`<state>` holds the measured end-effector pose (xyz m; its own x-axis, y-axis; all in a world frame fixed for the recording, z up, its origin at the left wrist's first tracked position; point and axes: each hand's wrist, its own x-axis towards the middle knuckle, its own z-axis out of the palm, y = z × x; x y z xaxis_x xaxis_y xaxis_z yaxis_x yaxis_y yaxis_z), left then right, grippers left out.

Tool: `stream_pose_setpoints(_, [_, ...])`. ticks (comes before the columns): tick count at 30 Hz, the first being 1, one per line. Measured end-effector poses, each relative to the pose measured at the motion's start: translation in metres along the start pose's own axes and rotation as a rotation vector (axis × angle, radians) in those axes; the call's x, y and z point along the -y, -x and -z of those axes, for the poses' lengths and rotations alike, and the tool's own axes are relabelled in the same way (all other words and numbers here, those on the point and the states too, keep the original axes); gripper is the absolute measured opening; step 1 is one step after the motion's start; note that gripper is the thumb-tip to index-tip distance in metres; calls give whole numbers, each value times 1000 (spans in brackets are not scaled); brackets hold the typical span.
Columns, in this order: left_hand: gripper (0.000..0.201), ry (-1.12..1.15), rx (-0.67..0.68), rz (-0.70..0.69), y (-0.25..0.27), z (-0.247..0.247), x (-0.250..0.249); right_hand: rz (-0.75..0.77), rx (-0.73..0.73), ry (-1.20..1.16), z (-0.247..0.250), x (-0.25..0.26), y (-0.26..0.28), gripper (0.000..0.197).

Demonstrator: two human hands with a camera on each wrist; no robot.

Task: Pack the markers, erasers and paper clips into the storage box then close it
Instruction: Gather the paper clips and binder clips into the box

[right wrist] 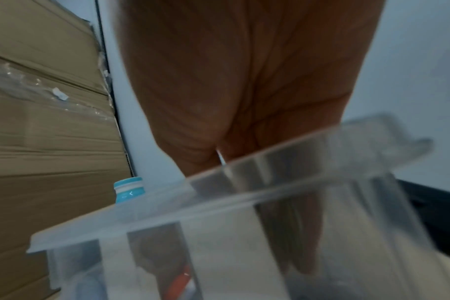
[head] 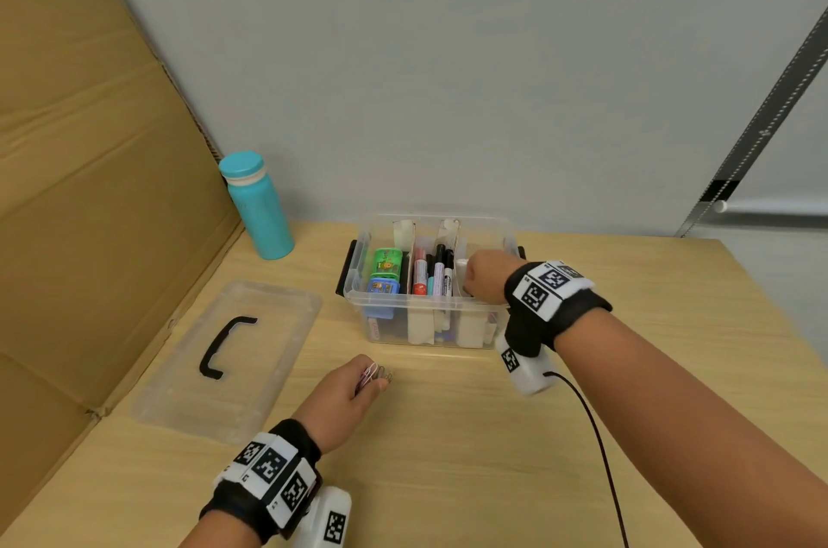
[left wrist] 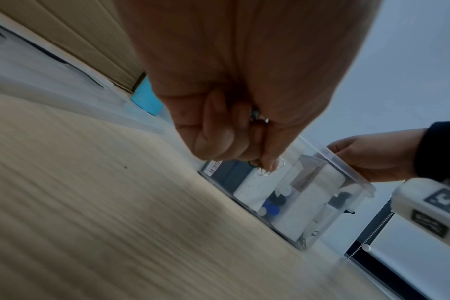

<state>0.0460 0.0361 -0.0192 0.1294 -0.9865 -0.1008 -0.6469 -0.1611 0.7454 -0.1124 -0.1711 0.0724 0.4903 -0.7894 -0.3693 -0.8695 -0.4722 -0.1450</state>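
Light wood-grain table (head: 470,435) stands against a plain pale grey-white wall (head: 448,54). Flattened brown cardboard sheet (head: 89,189) leans along the table's left edge. At right, a roller blind (head: 779,229) with a beaded chain (head: 757,135) hanging diagonally in the wide-angle view; lighting even, diffuse.

The clear storage box (head: 394,301) stands open on the table, erasers (head: 384,274) in its left compartment and markers (head: 432,274) in the middle. Its clear lid (head: 251,350) lies flat to the left. A bunch of paper clips (head: 375,373) is pinched in the left hand (head: 345,395).
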Motion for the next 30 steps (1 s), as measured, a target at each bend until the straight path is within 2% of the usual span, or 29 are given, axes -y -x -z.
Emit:
stream_pose_setpoints(3, [17, -10, 9, 7, 4, -1, 2, 40, 42, -24, 2, -3, -3, 27])
stream_pose_setpoints(5, [18, -14, 13, 7, 7, -1, 2, 73, -19, -166, 6, -10, 10, 29])
stream_pose_setpoints(6, [18, -17, 12, 5, 8, -1, 1, 83, -97, -267, 5, -14, 21, 29])
stream_pose_setpoints(8, [19, -23, 3, -10, 11, -1, -2, 114, -384, -424, -5, -23, 43, 28])
stream_pose_setpoints(10, [17, -47, -4, -43, 12, 0, -11, 109, -644, -415, -25, -33, 66, 27])
stream_pose_setpoints(12, [13, -92, -9, -76, 9, 2, -29, 99, -751, -341, -50, -41, 81, 33])
stream_pose_setpoints(18, [8, -290, -96, -196, -33, 4, -111, 190, -699, -390, -97, -54, 75, 53])
stream_pose_setpoints(21, [18, -462, -123, -196, -72, -4, -141, 199, -728, -383, -103, -55, 73, 56])
stream_pose_setpoints(23, [25, -621, -47, -187, -96, -10, -155, 196, -731, -368, -104, -55, 72, 56])
stream_pose_setpoints(25, [36, -717, 99, -134, -119, -14, -166, 202, -721, -372, -104, -55, 72, 61])
stream_pose_setpoints(28, [32, -788, 292, -38, -141, -13, -180, 201, -711, -380, -106, -54, 70, 64])
stream_pose_setpoints(30, [35, -851, 367, -23, -146, -11, -184, 197, -704, -382, -107, -55, 70, 64])
